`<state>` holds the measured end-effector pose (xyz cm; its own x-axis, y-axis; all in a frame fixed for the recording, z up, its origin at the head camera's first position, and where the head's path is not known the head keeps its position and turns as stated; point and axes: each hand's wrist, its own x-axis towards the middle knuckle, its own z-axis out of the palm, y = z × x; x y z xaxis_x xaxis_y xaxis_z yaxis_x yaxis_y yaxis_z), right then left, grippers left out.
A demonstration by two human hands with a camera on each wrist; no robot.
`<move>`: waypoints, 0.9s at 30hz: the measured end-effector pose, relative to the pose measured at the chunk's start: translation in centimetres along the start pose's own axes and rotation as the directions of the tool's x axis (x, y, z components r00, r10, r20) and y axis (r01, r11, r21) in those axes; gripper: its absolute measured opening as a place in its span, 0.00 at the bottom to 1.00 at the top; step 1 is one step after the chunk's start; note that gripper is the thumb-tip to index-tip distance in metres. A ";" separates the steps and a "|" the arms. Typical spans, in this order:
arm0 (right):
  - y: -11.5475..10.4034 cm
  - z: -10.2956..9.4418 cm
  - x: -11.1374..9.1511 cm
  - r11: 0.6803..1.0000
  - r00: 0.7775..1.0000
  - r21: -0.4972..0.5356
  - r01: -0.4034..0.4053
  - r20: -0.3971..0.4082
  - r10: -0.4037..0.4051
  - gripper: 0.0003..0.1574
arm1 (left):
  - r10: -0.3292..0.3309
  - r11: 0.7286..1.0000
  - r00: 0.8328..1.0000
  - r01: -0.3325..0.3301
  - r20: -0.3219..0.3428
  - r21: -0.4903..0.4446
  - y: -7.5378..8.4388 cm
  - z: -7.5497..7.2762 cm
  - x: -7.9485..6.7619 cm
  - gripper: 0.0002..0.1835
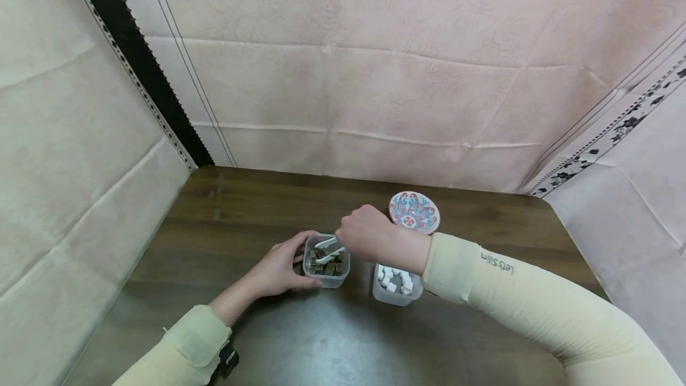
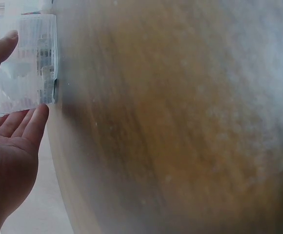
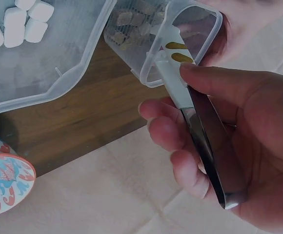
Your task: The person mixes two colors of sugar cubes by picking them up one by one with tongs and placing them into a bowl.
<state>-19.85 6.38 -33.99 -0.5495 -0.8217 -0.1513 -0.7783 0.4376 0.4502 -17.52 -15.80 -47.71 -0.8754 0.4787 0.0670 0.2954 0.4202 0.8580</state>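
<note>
Gripping the tongs (image 3: 212, 131) in my right hand (image 1: 367, 234), I slant their long axis leftward, tips over brown cubes (image 1: 334, 268) inside the clear container (image 1: 333, 282) on the tabletop (image 1: 257, 207); my left hand (image 1: 281, 264), nearer, clasps its left side.

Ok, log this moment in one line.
left hand: grips brown-cube tub | right hand: holds tongs inside same tub | white-cube tub: alongside

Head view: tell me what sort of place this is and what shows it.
Likely a screened-off tabletop workspace: creased pale sheeting hangs behind and on both sides of a brown table, where tongs reach into a small plastic container.
</note>
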 end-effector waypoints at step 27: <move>-0.9 0.1 0.0 0.999 0.999 -0.042 -0.022 0.038 0.024 0.10 | -0.010 1.000 1.000 0.011 0.020 -0.017 -0.2 0.0 0.0 0.48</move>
<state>-19.19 6.01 -34.54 -0.5788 -0.7968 -0.1735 -0.7526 0.4400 0.4899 -17.56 -15.86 -47.92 -0.8705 0.4898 0.0477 0.2793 0.4119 0.8674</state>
